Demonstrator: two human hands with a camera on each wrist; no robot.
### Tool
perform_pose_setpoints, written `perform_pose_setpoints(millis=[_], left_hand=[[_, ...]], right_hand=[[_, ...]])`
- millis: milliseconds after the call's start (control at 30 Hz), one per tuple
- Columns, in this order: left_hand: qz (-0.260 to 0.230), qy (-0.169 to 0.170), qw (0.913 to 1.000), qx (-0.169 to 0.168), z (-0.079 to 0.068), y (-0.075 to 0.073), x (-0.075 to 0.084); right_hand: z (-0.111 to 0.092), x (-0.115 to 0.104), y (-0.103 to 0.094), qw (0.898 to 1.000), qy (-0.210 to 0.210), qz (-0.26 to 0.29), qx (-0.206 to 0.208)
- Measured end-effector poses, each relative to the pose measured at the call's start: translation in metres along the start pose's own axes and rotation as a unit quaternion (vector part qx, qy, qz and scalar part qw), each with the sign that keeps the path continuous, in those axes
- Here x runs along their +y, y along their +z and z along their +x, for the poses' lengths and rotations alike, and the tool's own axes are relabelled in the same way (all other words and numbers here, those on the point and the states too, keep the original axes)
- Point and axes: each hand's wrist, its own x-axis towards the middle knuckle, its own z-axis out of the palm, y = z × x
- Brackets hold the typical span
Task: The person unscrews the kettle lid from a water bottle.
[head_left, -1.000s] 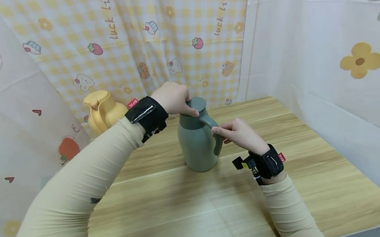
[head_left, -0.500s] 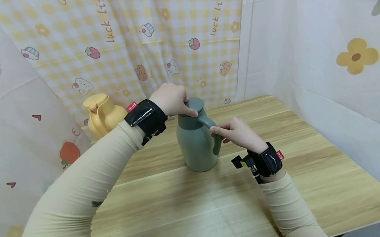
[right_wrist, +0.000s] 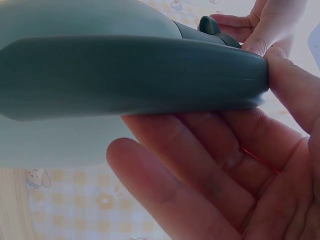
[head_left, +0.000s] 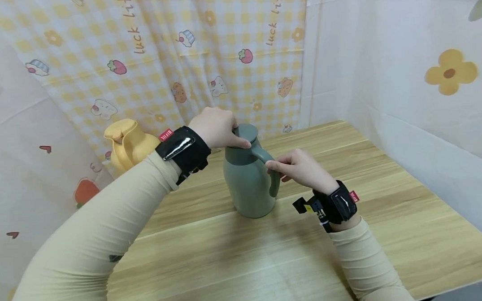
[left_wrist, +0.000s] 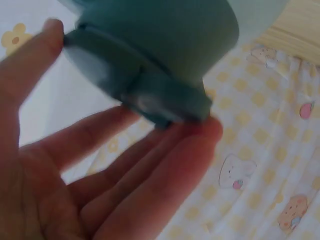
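Observation:
A sage-green thermos jug point(head_left: 248, 186) stands upright on the wooden table, its darker handle point(head_left: 273, 180) turned to the right. My left hand point(head_left: 215, 127) reaches over the top and holds the round lid point(head_left: 246, 131) by its edge. In the left wrist view, thumb and fingers lie on opposite sides of the lid point(left_wrist: 102, 62). With my right hand point(head_left: 304, 170) I pinch the upper part of the handle. The right wrist view shows the thumb at the handle's point(right_wrist: 135, 75) upper end and the fingers along its side.
A yellow jug point(head_left: 133, 146) stands at the back left, partly hidden by my left forearm. Behind the wooden table point(head_left: 213, 259) hangs a yellow checked curtain point(head_left: 157, 73); a white curtain point(head_left: 382, 63) runs along the right side.
The head view has shifted slightly. Both hands keep their holds on the thermos jug's lid and handle, and the jug stays in its place.

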Motion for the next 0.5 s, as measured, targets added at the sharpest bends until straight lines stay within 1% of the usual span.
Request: perform_pose_setpoints(millis=[67, 100, 167, 233, 267, 367, 433, 500], left_hand=[[-0.002, 0.011, 0.9986, -0.053, 0.003, -0.005, -0.005], [-0.007, 0.019, 0.9964, -0.082, 0.004, -0.008, -0.009], [-0.023, 0.042, 0.9896, -0.135, 0.008, -0.015, -0.015], [-0.042, 0.069, 0.9818, -0.172, 0.014, -0.020, -0.022], [-0.053, 0.079, 0.9783, -0.184, 0.017, -0.022, -0.024], [-0.083, 0.103, 0.9703, -0.202, 0.026, -0.022, -0.026], [-0.088, 0.109, 0.9680, -0.208, 0.032, -0.020, -0.026], [-0.086, 0.113, 0.9678, -0.208, 0.036, -0.016, -0.024]], right_hand=[[0.000, 0.000, 0.002, 1.000, -0.003, 0.000, -0.002], [0.001, 0.000, 0.002, 1.000, -0.005, -0.001, -0.005], [0.001, 0.000, 0.004, 1.000, -0.008, 0.002, -0.009], [0.001, 0.000, 0.004, 1.000, -0.010, 0.006, -0.011], [0.001, 0.000, 0.004, 1.000, -0.010, 0.009, -0.011], [0.001, 0.001, 0.002, 1.000, -0.010, 0.008, -0.007], [0.001, 0.001, 0.001, 1.000, -0.010, -0.003, -0.001], [0.001, 0.000, 0.001, 1.000, -0.012, -0.011, 0.003]])
